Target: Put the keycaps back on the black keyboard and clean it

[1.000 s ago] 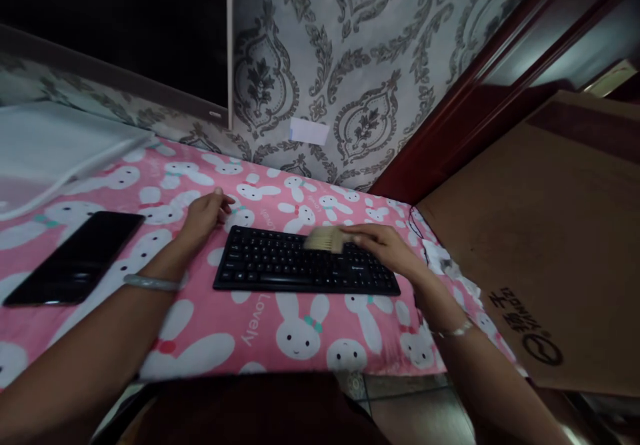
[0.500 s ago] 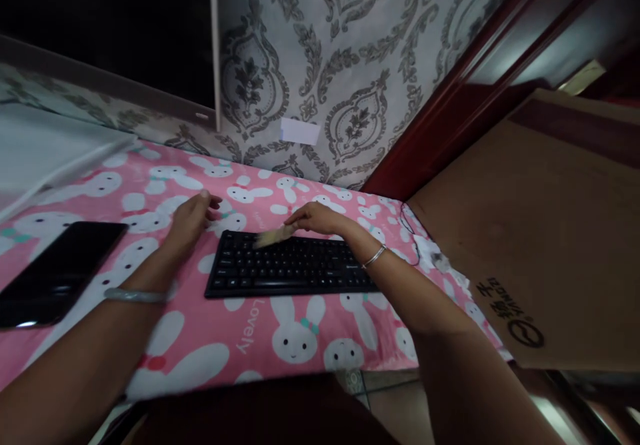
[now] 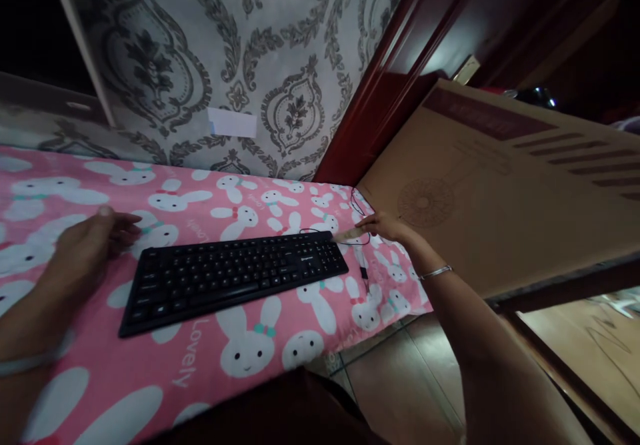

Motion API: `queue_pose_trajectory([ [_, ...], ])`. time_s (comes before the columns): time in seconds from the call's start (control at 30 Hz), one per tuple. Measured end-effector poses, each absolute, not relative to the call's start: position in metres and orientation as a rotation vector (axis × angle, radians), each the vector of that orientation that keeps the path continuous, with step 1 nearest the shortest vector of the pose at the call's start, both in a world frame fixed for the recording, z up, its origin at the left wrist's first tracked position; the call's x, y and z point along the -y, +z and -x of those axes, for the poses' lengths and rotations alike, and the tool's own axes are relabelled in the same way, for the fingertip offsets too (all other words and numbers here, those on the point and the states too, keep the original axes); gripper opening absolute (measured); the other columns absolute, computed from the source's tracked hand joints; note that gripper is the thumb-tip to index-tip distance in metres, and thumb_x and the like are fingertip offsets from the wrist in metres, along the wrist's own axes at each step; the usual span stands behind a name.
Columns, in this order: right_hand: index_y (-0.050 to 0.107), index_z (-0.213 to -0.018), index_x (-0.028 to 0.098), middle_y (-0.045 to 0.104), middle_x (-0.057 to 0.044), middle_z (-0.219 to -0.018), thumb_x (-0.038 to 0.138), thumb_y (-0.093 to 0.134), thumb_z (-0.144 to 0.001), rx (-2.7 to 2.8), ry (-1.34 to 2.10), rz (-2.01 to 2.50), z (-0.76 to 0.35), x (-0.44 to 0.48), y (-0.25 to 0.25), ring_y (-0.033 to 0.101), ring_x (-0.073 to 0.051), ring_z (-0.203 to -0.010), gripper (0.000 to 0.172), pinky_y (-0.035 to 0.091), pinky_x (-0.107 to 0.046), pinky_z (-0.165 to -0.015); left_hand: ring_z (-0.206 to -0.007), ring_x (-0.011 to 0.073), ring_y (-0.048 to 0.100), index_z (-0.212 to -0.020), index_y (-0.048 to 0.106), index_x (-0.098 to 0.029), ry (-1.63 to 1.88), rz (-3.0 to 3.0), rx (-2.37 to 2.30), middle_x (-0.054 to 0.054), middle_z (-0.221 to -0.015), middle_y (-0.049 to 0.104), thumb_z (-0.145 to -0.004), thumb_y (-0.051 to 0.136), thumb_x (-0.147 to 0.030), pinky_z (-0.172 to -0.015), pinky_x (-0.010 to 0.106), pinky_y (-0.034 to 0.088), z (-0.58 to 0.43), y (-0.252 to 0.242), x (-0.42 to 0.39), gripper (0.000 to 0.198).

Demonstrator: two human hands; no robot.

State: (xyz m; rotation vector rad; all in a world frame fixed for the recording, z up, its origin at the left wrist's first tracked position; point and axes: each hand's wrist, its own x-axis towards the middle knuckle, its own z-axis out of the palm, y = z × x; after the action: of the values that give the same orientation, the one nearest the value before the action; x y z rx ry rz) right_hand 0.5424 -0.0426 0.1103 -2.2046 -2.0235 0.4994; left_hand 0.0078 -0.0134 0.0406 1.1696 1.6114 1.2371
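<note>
A black keyboard (image 3: 235, 271) lies on a pink cloth (image 3: 200, 358) printed with white rabbits. My right hand (image 3: 383, 225) is past the keyboard's right end, closed on a pale-bristled brush (image 3: 349, 234). The bristles point left and reach the keyboard's upper right corner. My left hand (image 3: 90, 248) rests over the cloth to the left of the keyboard, fingers apart and holding nothing. A thin black cable (image 3: 357, 201) runs behind the keyboard, and its plug (image 3: 364, 273) lies on the cloth to the right.
A large cardboard box (image 3: 480, 185) stands along the right side of the table. Behind the cloth is a patterned wall (image 3: 295, 105) with a white paper strip (image 3: 233, 123). A dark screen (image 3: 40, 25) fills the upper left. Tiled floor (image 3: 415, 358) shows below the table edge.
The view has turned to the right. My right hand has carried the brush from the keyboard's left part to its upper right corner. The left hand stays open on the left.
</note>
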Motion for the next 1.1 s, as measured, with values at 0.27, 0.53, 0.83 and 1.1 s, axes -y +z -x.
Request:
queue_pose_trajectory([
  [0.27, 0.079, -0.105, 0.018, 0.078, -0.009, -0.102, 0.024, 0.056, -0.088, 1.983, 0.323, 2.269, -0.501, 0.081, 0.086, 0.07, -0.022, -0.086, 0.03, 0.051, -0.03, -0.073, -0.067, 0.0132, 0.056, -0.075, 0.066, -0.027, 1.17, -1.169, -1.648, 0.001, -0.077, 0.065, -0.077, 0.041, -0.063, -0.061, 0.024, 0.041, -0.011, 0.043, 0.013, 0.044],
  [0.53, 0.081, -0.098, 0.025, 0.08, -0.003, -0.09, 0.019, 0.06, -0.083, 2.317, 0.633, 2.097, -0.505, 0.143, 0.127, 0.07, -0.02, -0.078, 0.027, 0.052, -0.029, -0.073, -0.063, 0.0121, 0.054, -0.073, 0.065, -0.028, 1.174, -1.202, -1.689, -0.001, -0.074, 0.064, -0.077, 0.04, -0.063, -0.056, 0.023, 0.039, -0.017, 0.051, 0.022, 0.044],
  [0.83, 0.07, -0.124, 0.03, 0.072, -0.004, -0.099, 0.017, 0.055, -0.093, 2.26, 0.476, 1.515, -0.462, 0.123, 0.068, 0.064, -0.016, -0.083, 0.036, 0.051, -0.029, -0.076, -0.064, 0.0095, 0.056, -0.082, 0.066, -0.02, 1.146, -1.22, -1.708, 0.001, -0.076, 0.064, -0.081, 0.039, -0.048, -0.063, 0.02, 0.042, -0.023, 0.054, 0.025, 0.039],
  [1.1, 0.078, -0.105, 0.028, 0.07, -0.005, -0.083, 0.018, 0.058, -0.088, 2.155, -0.009, 1.893, -0.527, 0.161, 0.081, 0.062, -0.019, -0.071, 0.028, 0.046, -0.031, -0.067, -0.072, 0.0103, 0.057, -0.079, 0.068, -0.022, 1.214, -1.481, -1.817, -0.002, -0.07, 0.063, -0.069, 0.051, -0.039, -0.077, 0.022, 0.039, -0.016, 0.051, 0.014, 0.026],
])
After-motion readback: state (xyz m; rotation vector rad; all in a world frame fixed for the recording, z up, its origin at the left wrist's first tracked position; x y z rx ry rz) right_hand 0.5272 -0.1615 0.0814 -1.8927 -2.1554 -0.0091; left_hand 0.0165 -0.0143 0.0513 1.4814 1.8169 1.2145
